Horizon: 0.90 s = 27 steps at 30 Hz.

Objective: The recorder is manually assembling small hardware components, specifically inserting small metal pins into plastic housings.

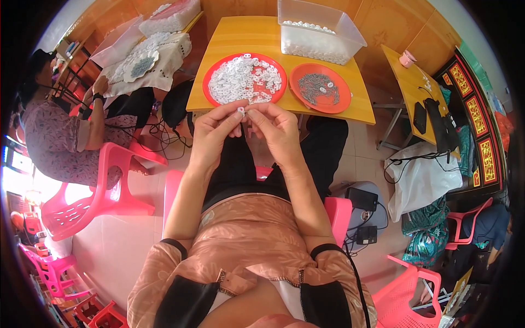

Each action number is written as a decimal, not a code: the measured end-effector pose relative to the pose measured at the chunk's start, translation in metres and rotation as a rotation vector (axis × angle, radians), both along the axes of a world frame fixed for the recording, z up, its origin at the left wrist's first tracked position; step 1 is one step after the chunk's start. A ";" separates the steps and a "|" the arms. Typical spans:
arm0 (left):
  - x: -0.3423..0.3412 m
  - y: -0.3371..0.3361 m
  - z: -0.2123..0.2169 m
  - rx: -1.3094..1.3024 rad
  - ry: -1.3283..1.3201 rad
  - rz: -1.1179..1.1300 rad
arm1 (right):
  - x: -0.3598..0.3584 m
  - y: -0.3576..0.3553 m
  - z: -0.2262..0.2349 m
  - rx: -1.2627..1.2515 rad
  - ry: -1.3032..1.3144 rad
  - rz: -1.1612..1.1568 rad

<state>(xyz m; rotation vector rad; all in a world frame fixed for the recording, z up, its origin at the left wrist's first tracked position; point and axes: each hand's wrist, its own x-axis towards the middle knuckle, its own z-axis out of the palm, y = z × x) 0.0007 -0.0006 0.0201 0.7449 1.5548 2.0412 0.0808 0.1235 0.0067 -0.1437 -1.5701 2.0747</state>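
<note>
My left hand [212, 131] and my right hand [278, 131] meet at the table's near edge, fingertips pinched together. Between them is a small white plastic piece [240, 110] with holes; the left thumb and fingers grip it. The right thumb and forefinger press at its side, and whatever they pinch is too small to make out. Just beyond my fingers lies a red round tray [206, 82] heaped with similar white pieces [232, 79]. To its right, an orange-red plate [334, 104] carries a pile of small grey metal parts [314, 87] and a few white pieces.
Both plates rest on a yellow wooden table [240, 33]. A clear plastic bin [322, 41] of white pieces stands at its back right. On the left a person [71, 126] sits at another table. Pink plastic chairs [104, 191], cables and bags [421, 180] surround me.
</note>
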 end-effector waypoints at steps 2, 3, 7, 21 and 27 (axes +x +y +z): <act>0.000 0.000 0.000 0.004 -0.005 -0.001 | -0.001 0.000 -0.001 -0.027 0.008 0.014; 0.000 0.000 0.000 0.006 -0.012 -0.003 | -0.001 0.000 -0.002 -0.030 0.012 0.016; 0.000 0.000 -0.001 0.003 -0.010 -0.008 | 0.000 -0.001 -0.001 -0.006 0.003 0.002; 0.010 0.003 -0.001 -0.009 0.283 0.147 | -0.005 -0.005 -0.011 0.106 0.010 -0.123; 0.008 0.002 -0.002 -0.059 0.342 0.155 | -0.007 -0.003 -0.014 0.142 0.020 -0.147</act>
